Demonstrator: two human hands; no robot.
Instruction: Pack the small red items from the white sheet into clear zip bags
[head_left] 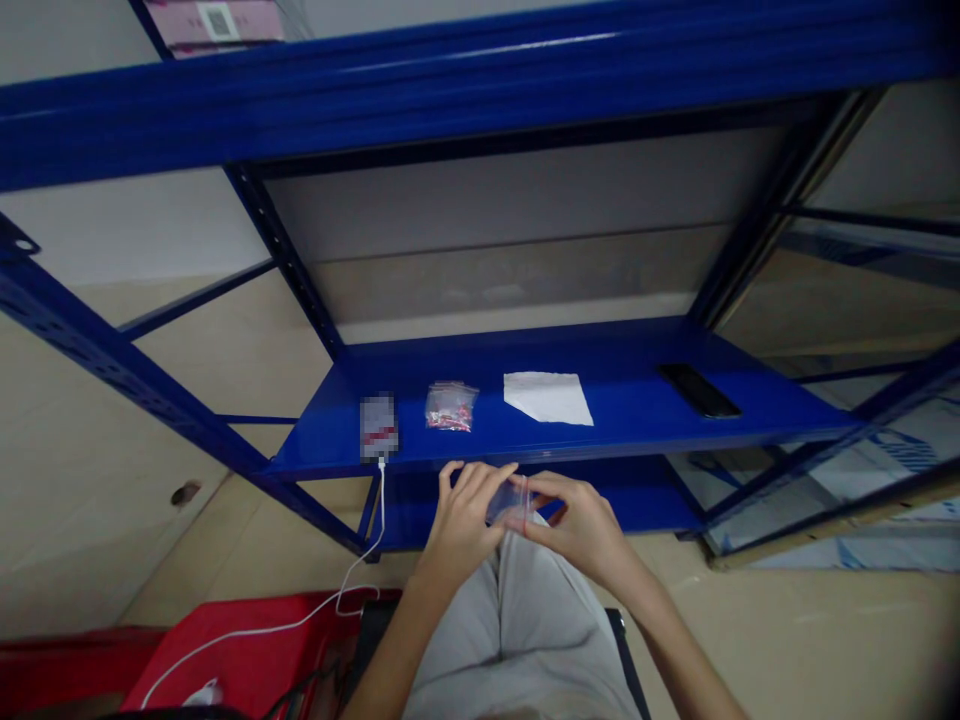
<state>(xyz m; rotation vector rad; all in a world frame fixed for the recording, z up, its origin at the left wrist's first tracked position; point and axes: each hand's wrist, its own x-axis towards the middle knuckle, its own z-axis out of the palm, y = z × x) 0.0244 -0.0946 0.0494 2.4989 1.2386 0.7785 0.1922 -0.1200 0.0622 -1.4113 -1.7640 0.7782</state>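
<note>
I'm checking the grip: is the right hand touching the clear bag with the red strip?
Touching. The head view shows the right hand with its thumb and fingers against the clear bag, at its red strip.

The right hand (581, 520) could pass between the paper (549, 398) and the black phone (700, 390); above, the blue beam (480, 95) bars the way, and a white cable (383, 510) hangs at left.
</note>
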